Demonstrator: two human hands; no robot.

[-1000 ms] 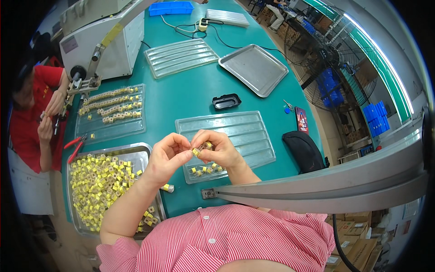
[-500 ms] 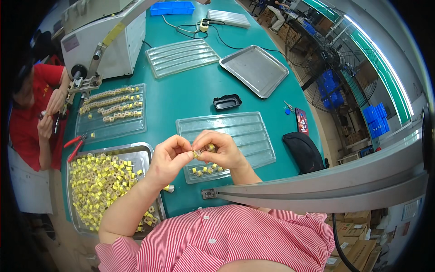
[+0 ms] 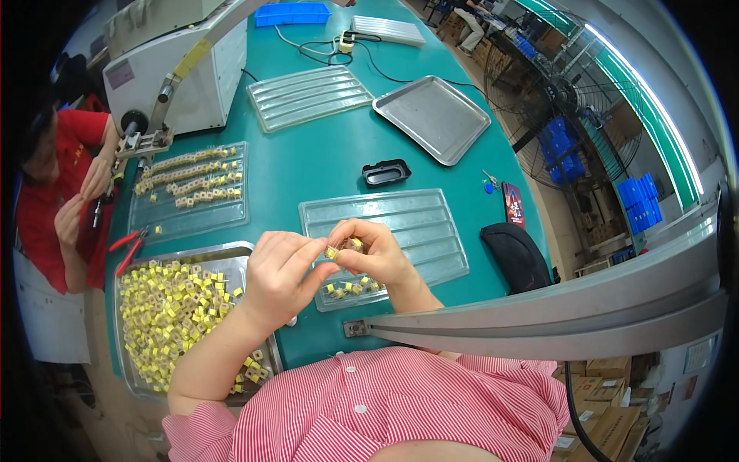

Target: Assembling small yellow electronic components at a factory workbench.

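My right hand [image 3: 379, 254] holds a small yellow-wrapped coil [image 3: 332, 252] between thumb and forefinger, with another yellow part [image 3: 355, 244] visible within its curled fingers. Against the coil's left side are the bent fingertips of my left hand [image 3: 283, 271]; whatever they pinch is too small to make out. Beneath both hands lies a clear ribbed plastic tray [image 3: 408, 223], with several yellow coils [image 3: 354, 287] in its near groove. To the left, a metal tray [image 3: 245, 266] carries a heap of loose yellow coils [image 3: 173, 316], and my left forearm passes over its right side.
Red-handled pliers [image 3: 128, 250] lie behind the heap. Another ribbed tray [image 3: 185, 219] holds rows of coils beside a co-worker in red [image 3: 77, 146]. A black case [image 3: 508, 258] and a metal beam [image 3: 539, 319] stand right; a bare metal tray [image 3: 435, 115] is farther back.
My left hand has turned, its back now more toward me and its fingers straighter beside the coil. My right hand stays nearly in place. The co-worker's hands have shifted slightly.
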